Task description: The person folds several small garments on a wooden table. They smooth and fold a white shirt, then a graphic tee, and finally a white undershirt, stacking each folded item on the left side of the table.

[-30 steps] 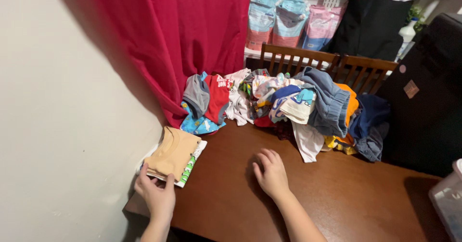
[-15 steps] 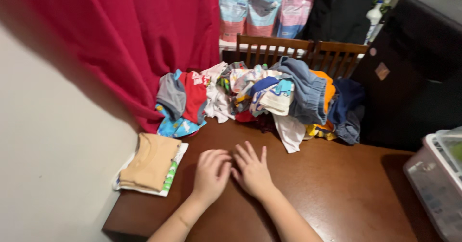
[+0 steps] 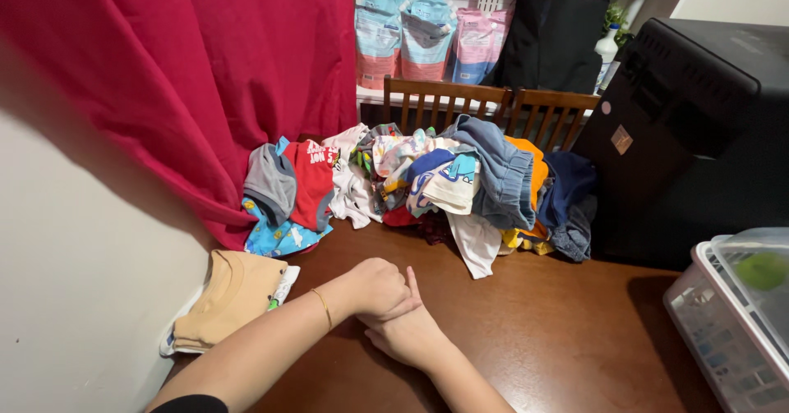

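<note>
At the left edge of the dark wooden table point(image 3: 567, 339), a folded tan garment point(image 3: 234, 294) lies on a thin stack of folded pieces, against the pale wall and under the red curtain point(image 3: 246, 76). Just right of it, your left hand point(image 3: 380, 288) is curled into a loose fist on top of your right hand point(image 3: 415, 339), which rests on the tabletop; neither holds any cloth. By the look of it, you are between garments, with one piece folded and set aside. Any next pick calls for a forward reach, since the unfolded clothes pile point(image 3: 427, 183) sits well apart from both hands, heaped against two wooden chairs point(image 3: 493, 105). One right finger shows straight. The left fist covers the rest, so you cannot tell their spread. The pile's lower layers are buried, and the clear plastic bin point(image 3: 723, 331) at far right is cut off by the frame, with a green object inside too blurred to name.
</note>
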